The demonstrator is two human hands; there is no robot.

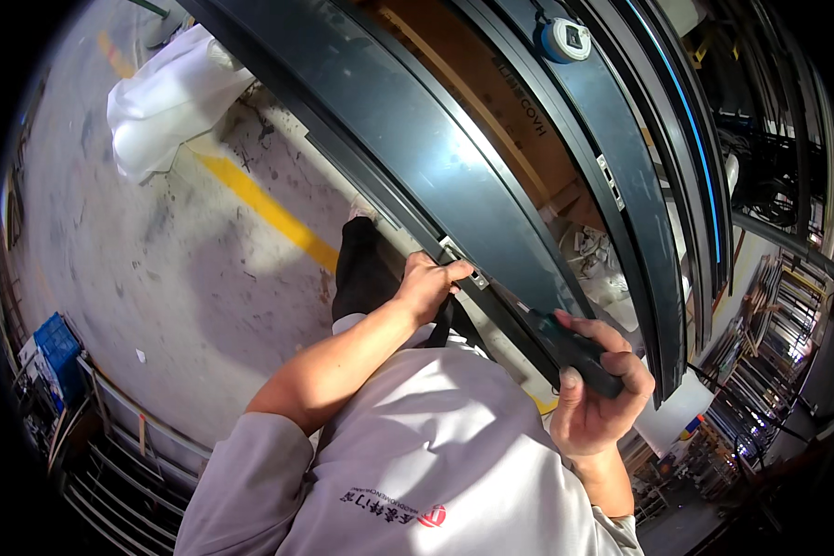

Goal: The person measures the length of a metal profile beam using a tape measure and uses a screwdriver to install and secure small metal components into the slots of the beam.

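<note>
A long dark grey metal frame (389, 139) lies slantwise in front of me. Set in its near edge is a small silver lock plate (478, 278). My left hand (426, 289) is closed at this edge, with thumb and fingers pressed on the plate. My right hand (612, 385) wraps round a screwdriver (574, 354) with a thick dark handle. Its thin tip points left toward the frame's edge, a little right of the plate and apart from it. A second silver plate (610, 183) sits in the frame's far bar.
A white and blue tape measure (566, 40) rests on the far bar. Brown cardboard (528, 120) shows inside the frame. A white sack (171, 102) stands on the floor at far left, by a yellow line (264, 208). Racks of profiles (769, 315) fill the right.
</note>
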